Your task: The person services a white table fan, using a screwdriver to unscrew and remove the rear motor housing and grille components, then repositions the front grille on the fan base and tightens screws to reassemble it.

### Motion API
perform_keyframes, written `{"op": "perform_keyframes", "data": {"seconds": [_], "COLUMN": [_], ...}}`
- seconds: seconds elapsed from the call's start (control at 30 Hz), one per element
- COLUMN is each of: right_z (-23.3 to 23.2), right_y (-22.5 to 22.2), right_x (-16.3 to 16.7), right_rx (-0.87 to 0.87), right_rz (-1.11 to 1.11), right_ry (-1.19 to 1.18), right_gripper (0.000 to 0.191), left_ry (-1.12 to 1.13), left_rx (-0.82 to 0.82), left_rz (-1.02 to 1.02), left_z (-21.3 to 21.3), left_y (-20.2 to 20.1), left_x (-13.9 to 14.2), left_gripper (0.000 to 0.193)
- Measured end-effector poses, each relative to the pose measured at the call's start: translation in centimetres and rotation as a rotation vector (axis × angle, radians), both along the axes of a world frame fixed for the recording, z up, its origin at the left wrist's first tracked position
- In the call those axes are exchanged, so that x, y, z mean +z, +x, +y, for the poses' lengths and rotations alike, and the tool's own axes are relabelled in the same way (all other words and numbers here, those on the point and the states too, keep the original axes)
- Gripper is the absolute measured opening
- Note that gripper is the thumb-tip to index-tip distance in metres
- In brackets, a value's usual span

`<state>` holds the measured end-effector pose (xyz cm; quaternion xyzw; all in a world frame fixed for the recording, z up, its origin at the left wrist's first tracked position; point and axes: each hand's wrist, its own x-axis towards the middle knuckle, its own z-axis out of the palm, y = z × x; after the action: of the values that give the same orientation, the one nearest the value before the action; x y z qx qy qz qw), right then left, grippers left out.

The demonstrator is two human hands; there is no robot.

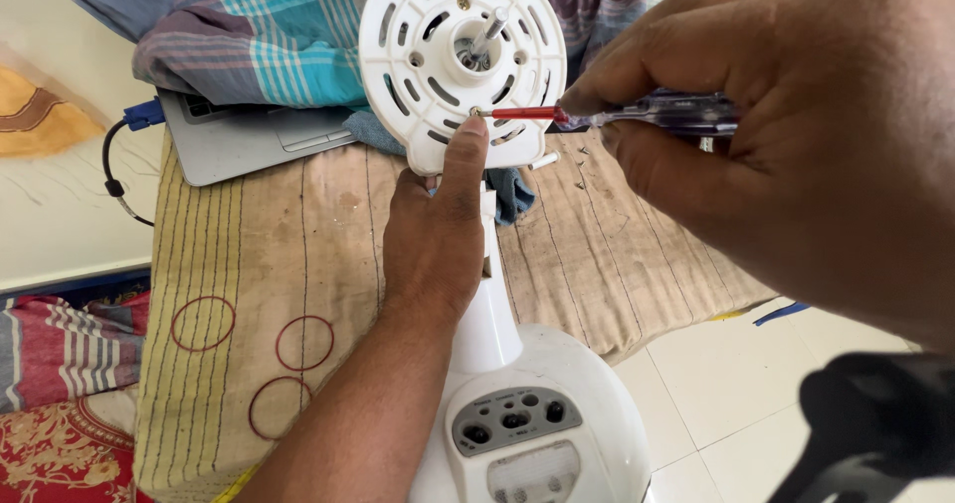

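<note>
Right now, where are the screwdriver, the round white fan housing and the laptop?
screwdriver (524,114), head view, on its red shaft.
fan housing (418,60), head view, on its slotted white face.
laptop (234,140), head view, on its grey palm rest.

The round white slotted motor housing (460,60) is smooth, slightly glossy plastic; a bare metal shaft (489,30) shines at its centre. At three o'clock from it lies the screwdriver (617,115): red-sleeved shank, clear glossy plastic handle. At six o'clock, the white fan base (587,394) is smooth glossy plastic with a matt grey control panel (514,418). The beige striped cloth mat (288,264) looks coarse and stained. The checked turquoise fabric (269,35) at nine o'clock is soft woven cloth; the grey laptop (249,135) looks matt.
</note>
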<state>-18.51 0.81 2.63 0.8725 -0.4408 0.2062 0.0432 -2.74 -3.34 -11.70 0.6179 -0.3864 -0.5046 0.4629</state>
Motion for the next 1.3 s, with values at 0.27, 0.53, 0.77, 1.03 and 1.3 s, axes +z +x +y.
{"op": "perform_keyframes", "data": {"seconds": [0.27, 0.53, 0.77, 1.03, 1.3], "right_z": [-0.5, -2.1, -3.8, -4.8, -5.1], "right_y": [0.2, 1.4, 1.7, 1.2, 0.4], "right_x": [0.3, 2.0, 3.4, 2.4, 3.0], "right_rx": [0.03, -0.16, -0.165, 0.151, 0.377], "right_rz": [0.053, 0.369, 0.436, 0.045, 0.194], "right_ry": [-0.005, 0.062, 0.099, -0.009, -0.236], "right_gripper": [0.009, 0.018, 0.024, 0.019, 0.019], "left_ry": [-0.006, 0.033, 0.014, -0.039, -0.091], "left_rx": [0.011, 0.016, 0.046, 0.04, 0.027], "left_rz": [0.024, 0.015, 0.015, 0.025, 0.031], "left_z": [0.1, 0.0, 0.1, 0.1, 0.6], "left_y": [0.0, 0.0, 0.1, 0.3, 0.5], "left_x": [0.3, 0.1, 0.2, -0.1, 0.4], "left_gripper": [0.095, 0.1, 0.099, 0.097, 0.083]}}
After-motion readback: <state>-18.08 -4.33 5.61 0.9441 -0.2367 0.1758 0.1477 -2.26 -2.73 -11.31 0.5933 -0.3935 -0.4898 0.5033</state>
